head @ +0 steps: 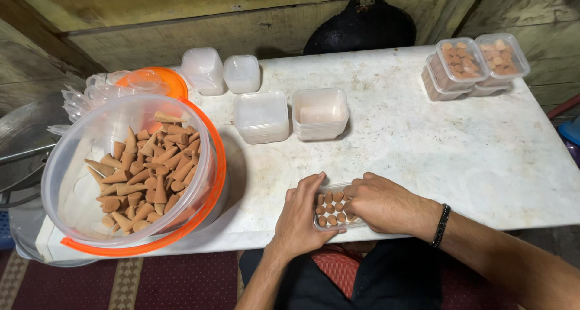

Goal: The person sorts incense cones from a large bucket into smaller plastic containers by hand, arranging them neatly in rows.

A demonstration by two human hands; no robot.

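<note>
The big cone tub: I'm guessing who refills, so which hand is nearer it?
Left. The left hand lies between the big cone tub and the right hand.
</note>
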